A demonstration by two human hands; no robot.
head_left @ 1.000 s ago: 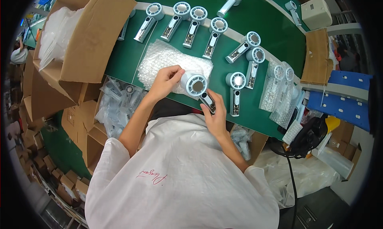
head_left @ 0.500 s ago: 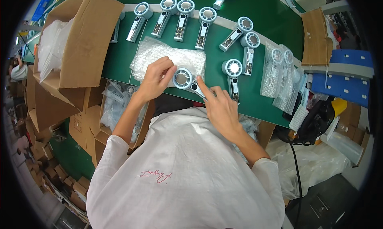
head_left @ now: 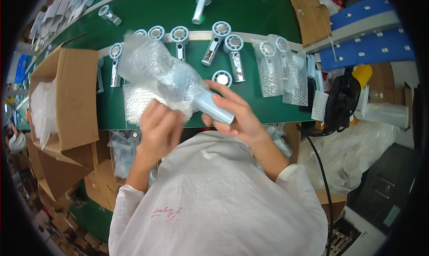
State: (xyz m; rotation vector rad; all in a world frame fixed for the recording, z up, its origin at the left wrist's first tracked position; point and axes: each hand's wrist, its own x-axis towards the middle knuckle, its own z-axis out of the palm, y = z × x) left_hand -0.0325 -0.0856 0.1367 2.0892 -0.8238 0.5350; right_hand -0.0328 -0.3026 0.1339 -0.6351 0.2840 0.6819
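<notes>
A light blue handheld fan (head_left: 213, 107) is tilted over the near table edge, its head inside a clear bubble-wrap bag (head_left: 149, 59) and its handle sticking out. My right hand (head_left: 239, 116) grips that handle between thumb and fingers. Beside the bag's mouth, my left hand (head_left: 161, 125) is closed, pinching the bag's edge; motion blurs it slightly. Beneath lies a pile of flat bubble-wrap bags (head_left: 133, 108). Another fan (head_left: 222, 78) rests just beyond my right hand, partly hidden by it.
Several fans, including one fan (head_left: 236, 59), lie along the green table (head_left: 250, 108). Bagged fans (head_left: 269, 73) sit at the right, near a black bag (head_left: 342, 97). An open cardboard box (head_left: 78, 99) stands left. A farther fan (head_left: 201, 8) shows a green light.
The fan is now head-first in a bubble-wrap bag, turned with its plain side up. My left hand has taken hold of the bag. The view has shifted, too.
</notes>
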